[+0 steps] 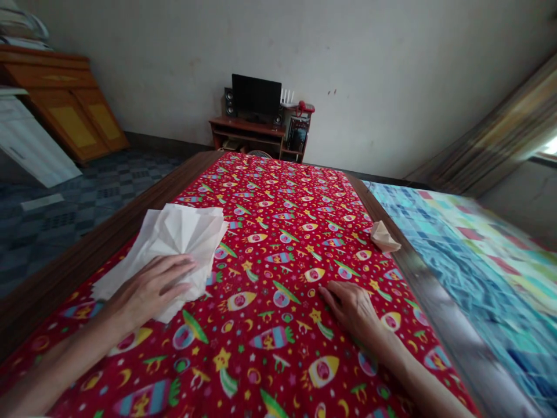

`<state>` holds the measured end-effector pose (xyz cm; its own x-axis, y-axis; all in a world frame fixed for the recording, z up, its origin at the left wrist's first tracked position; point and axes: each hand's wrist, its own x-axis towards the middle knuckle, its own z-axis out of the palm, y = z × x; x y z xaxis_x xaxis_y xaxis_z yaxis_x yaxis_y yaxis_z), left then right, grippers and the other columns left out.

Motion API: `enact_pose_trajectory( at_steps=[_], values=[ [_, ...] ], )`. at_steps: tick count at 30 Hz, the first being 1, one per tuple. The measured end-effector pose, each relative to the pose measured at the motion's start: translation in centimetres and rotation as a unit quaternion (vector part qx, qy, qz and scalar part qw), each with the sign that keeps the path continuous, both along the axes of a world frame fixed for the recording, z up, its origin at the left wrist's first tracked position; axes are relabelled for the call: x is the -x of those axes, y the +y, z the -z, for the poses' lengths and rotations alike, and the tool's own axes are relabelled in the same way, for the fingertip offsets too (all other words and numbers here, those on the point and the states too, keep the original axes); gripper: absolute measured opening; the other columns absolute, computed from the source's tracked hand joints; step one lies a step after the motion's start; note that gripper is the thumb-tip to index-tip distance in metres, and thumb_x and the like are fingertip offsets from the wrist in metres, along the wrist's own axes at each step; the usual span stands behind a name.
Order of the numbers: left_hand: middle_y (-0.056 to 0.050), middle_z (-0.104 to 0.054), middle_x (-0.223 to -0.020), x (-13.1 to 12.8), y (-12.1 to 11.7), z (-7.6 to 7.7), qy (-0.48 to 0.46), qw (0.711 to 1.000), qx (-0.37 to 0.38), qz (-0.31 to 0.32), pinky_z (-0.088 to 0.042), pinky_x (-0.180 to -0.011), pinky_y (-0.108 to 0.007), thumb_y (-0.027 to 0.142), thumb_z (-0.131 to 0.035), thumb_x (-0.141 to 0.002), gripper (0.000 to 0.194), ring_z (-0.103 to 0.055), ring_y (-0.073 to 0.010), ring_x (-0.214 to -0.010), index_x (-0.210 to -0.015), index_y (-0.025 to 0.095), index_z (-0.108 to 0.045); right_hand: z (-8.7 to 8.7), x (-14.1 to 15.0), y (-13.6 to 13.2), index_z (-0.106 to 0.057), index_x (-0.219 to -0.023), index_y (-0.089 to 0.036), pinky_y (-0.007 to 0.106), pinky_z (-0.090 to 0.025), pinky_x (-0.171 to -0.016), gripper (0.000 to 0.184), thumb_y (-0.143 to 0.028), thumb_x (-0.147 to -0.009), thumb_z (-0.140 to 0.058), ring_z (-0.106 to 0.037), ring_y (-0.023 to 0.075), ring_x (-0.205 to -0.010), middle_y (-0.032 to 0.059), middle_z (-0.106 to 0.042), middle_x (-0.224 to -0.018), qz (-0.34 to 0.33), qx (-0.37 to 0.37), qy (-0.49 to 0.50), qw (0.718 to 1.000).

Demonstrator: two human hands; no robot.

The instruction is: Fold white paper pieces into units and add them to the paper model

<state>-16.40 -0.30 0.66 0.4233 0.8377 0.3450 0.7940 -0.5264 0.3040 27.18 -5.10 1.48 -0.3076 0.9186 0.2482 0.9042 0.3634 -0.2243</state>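
Note:
A loose stack of creased white paper sheets [187, 223] lies on the left part of the red patterned cloth [261, 302]. My left hand [152, 284] rests on the stack, palm down, its fingers stretched toward the right over the fold lines. To the right, my right hand [350, 307] sits on the cloth with its fingers curled in, and nothing shows in them. Beyond it, near the cloth's right edge, is a small folded piece of paper [383, 237], apart from the hand.
Dark wooden edging [418, 278] borders the cloth. A bed with a blue, multicoloured cover [470, 267] adjoins on the right. Against the far wall stands a desk [252, 129] with a monitor [256, 96] and speakers. A wooden cabinet [78, 110] is at the left.

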Motion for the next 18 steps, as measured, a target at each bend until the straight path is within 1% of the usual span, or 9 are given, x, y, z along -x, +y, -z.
enact_pose_trajectory(
  at_steps=[2,4,7,9,12,14,16,18],
  values=[
    [-0.003,-0.061,-0.116,-0.2,0.0,0.0,-0.017,1.000,-0.002,-0.014,-0.047,-0.096,-0.033,0.042,-0.048,-0.089,0.033,-0.057,-0.0203,-0.107,-0.115,0.027,-0.062,0.1,0.0,0.0,-0.049,-0.063,-0.021,0.025,-0.028,-0.054,0.039,-0.037,-0.096,-0.036,-0.048,0.0128,-0.051,0.0016,-0.056,-0.058,-0.003,0.002,0.004,1.000],
    [-0.005,-0.060,-0.114,-0.2,-0.2,-0.1,-0.010,1.000,-0.005,-0.016,-0.047,-0.095,-0.033,0.044,-0.052,-0.086,0.037,-0.058,-0.0216,-0.107,-0.116,0.025,-0.062,0.2,-0.1,-0.1,-0.049,-0.063,-0.021,0.025,-0.029,-0.055,0.038,-0.038,-0.096,-0.036,-0.048,0.0128,-0.051,0.0012,-0.055,-0.058,-0.006,0.001,0.004,1.000],
    [-0.007,-0.055,-0.124,-0.3,-0.8,-0.3,0.038,0.999,0.005,-0.001,-0.045,-0.098,-0.036,0.046,-0.065,-0.076,0.057,-0.054,-0.0251,-0.113,-0.128,0.026,-0.054,0.4,-0.2,-0.1,-0.047,-0.063,-0.021,0.025,-0.028,-0.054,0.038,-0.038,-0.096,-0.036,-0.047,0.0124,-0.051,0.0006,-0.054,-0.057,-0.006,-0.002,0.002,1.000],
    [-0.007,-0.054,-0.129,-0.3,-1.3,-0.6,0.057,0.998,0.010,0.004,-0.045,-0.099,-0.037,0.046,-0.068,-0.073,0.064,-0.053,-0.0260,-0.116,-0.131,0.026,-0.050,0.3,-0.2,-0.1,-0.046,-0.063,-0.021,0.026,-0.027,-0.054,0.038,-0.038,-0.096,-0.037,-0.046,0.0121,-0.050,0.0004,-0.053,-0.057,-0.005,-0.003,0.001,1.000],
    [-0.006,-0.058,-0.127,-0.1,-1.8,-0.8,0.044,0.999,-0.001,0.003,-0.046,-0.099,-0.035,0.048,-0.060,-0.079,0.054,-0.057,-0.0242,-0.113,-0.128,0.026,-0.054,0.3,-0.2,0.0,-0.046,-0.063,-0.021,0.026,-0.027,-0.054,0.038,-0.038,-0.096,-0.037,-0.046,0.0117,-0.050,0.0001,-0.053,-0.057,-0.005,-0.008,0.002,1.000],
    [-0.005,-0.062,-0.124,0.1,-1.8,-0.7,0.023,1.000,0.000,0.021,-0.047,-0.098,-0.033,0.050,-0.053,-0.085,0.045,-0.059,-0.0222,-0.111,-0.122,0.026,-0.059,0.3,-0.2,-0.1,-0.047,-0.064,-0.020,0.025,-0.027,-0.054,0.038,-0.038,-0.096,-0.038,-0.047,0.0114,-0.051,-0.0002,-0.053,-0.057,-0.008,-0.014,0.005,1.000],
    [-0.004,-0.064,-0.121,0.4,-1.8,-0.6,-0.009,0.999,0.012,0.041,-0.049,-0.097,-0.031,0.052,-0.050,-0.087,0.042,-0.061,-0.0205,-0.110,-0.116,0.025,-0.064,0.3,-0.2,-0.1,-0.047,-0.064,-0.020,0.025,-0.027,-0.055,0.038,-0.038,-0.096,-0.038,-0.047,0.0109,-0.051,-0.0006,-0.052,-0.058,-0.009,-0.016,0.010,1.000],
    [-0.004,-0.066,-0.118,0.6,-1.6,-0.7,-0.051,0.997,0.036,0.040,-0.050,-0.096,-0.030,0.054,-0.049,-0.087,0.041,-0.063,-0.0195,-0.108,-0.111,0.025,-0.067,0.4,-0.2,-0.1,-0.046,-0.064,-0.020,0.025,-0.026,-0.055,0.038,-0.038,-0.096,-0.039,-0.046,0.0105,-0.051,-0.0008,-0.052,-0.058,-0.007,-0.015,0.014,1.000]
  ],
)
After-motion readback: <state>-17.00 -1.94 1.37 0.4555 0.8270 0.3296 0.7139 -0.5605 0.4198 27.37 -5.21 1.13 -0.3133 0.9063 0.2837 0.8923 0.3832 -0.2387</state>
